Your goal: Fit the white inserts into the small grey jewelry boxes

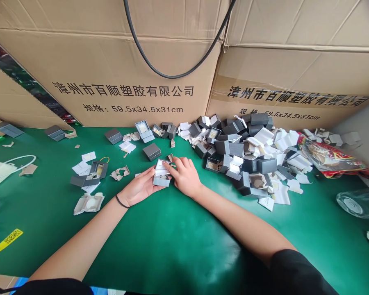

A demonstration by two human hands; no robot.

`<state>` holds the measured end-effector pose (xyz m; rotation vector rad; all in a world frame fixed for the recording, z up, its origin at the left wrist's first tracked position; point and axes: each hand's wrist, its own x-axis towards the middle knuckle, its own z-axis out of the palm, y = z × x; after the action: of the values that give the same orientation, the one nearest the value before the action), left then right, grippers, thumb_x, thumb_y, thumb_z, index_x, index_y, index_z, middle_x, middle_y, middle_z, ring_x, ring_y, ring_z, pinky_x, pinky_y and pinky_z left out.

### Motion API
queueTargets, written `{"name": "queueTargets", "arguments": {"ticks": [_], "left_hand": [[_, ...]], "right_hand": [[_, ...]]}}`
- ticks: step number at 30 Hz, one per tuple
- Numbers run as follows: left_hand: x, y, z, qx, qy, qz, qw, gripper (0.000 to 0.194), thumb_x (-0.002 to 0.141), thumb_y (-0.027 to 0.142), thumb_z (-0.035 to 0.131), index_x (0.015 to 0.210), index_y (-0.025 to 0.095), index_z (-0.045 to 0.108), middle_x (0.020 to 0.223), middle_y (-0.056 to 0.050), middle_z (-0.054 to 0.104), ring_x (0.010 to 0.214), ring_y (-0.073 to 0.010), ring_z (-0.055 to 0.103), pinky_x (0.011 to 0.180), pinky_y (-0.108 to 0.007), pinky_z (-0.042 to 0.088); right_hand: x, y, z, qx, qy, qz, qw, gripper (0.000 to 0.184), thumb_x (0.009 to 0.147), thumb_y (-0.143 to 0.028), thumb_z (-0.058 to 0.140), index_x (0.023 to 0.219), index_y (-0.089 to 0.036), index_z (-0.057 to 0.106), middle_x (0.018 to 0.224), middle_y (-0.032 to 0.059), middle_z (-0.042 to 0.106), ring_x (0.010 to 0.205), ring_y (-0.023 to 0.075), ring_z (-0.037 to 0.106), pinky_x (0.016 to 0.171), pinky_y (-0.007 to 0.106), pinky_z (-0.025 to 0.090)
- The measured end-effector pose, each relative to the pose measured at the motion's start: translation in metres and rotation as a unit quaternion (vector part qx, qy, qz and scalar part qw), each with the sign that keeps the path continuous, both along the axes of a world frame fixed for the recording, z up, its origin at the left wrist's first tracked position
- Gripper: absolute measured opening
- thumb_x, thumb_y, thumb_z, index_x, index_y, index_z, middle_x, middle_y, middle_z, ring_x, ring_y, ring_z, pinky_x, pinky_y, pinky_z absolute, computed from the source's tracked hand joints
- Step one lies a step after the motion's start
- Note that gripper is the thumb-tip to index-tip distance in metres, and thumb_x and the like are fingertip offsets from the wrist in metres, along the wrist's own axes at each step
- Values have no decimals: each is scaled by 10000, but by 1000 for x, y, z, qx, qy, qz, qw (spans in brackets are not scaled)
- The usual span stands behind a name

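Note:
A small grey jewelry box (161, 180) stands open in front of me, its lid tipped back and a white paper piece (161, 165) in the lid. My left hand (142, 186) is closed around the box's left side. From the right, my right hand (184, 174) bends over the same box, its thumb and index fingertips at the lid and white piece; its other fingers are curled. What sits inside the box is too small to make out. Just behind lies a closed dark grey box (151, 152). A torn white card insert (120, 172) rests left of my left hand.
A heap of grey boxes (233, 143) and white papers (281, 192) covers the right side. Beyond it lie a red printed plastic bag (335, 157) and a clear cup (353, 203). Large cartons (135, 61) wall the back; a black cable (172, 76) hangs before them.

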<state>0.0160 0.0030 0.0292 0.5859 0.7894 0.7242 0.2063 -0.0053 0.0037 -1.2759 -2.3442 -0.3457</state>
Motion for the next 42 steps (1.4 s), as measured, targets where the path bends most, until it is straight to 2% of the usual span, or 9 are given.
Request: {"name": "queueTargets", "arguments": {"ticks": [5,11,16,18,24,28,31,36,42], "left_hand": [[-2,2,1,-10,-16,-12,1000,292,896,242,498,1172,181,569,1082,-104,662,983,-248,638,843,-405,524],[-6,4,-1,-27,-38,8,999,252,906,228,470,1122,180,590,969,-88,683,851,-206,664,664,-333,558],[-5,1,0,-10,-48,31,998,283,913,243,453,1176,205,553,1060,-87,654,927,-222,641,844,-542,509],[-4,0,2,9,-44,36,998,299,916,246,447,1200,215,534,1146,-97,621,985,-233,621,875,-571,482],[0,2,-1,70,-39,44,996,319,906,243,478,1223,266,506,1242,-70,559,1042,-208,579,868,-459,504],[4,1,-9,115,-16,47,992,342,888,275,521,1230,267,510,1254,-56,546,1039,-166,556,855,-330,494],[5,0,-13,146,15,11,989,376,870,310,549,1242,278,505,1259,-62,539,1028,-184,555,814,-333,501],[4,0,-14,175,29,-11,984,387,854,334,569,1232,276,512,1249,-69,537,1052,-207,540,820,-356,497],[5,0,-11,174,37,-7,984,379,850,330,573,1221,274,519,1184,-67,566,981,-186,554,774,-336,495]], "right_hand": [[6,6,-4,-22,51,43,998,449,862,-113,448,1283,-257,505,1258,120,468,990,226,416,758,344,389],[3,5,-2,-16,59,95,994,521,826,-59,450,1289,-291,502,1342,93,423,1107,239,399,801,355,434],[2,3,0,-22,122,123,985,440,818,-59,433,1153,-278,615,1317,81,452,1122,230,403,842,385,459],[3,2,1,-26,136,134,981,424,810,-51,426,1111,-261,638,1322,87,445,1137,235,397,851,399,463],[2,1,1,-28,161,136,977,419,790,-6,397,1033,-230,654,1324,84,455,1162,235,390,860,397,456],[0,-2,-1,9,212,71,975,236,879,-152,453,997,-195,653,994,87,606,899,179,495,750,312,464],[0,-5,-2,28,190,47,980,216,880,-344,530,966,-191,656,810,56,603,743,154,482,625,269,426],[2,-7,0,68,103,64,990,189,896,-332,512,874,-218,662,851,36,632,721,143,448,585,254,373],[1,-6,-1,57,75,96,991,216,925,-280,461,876,-205,657,853,35,643,733,140,438,607,238,380]]}}
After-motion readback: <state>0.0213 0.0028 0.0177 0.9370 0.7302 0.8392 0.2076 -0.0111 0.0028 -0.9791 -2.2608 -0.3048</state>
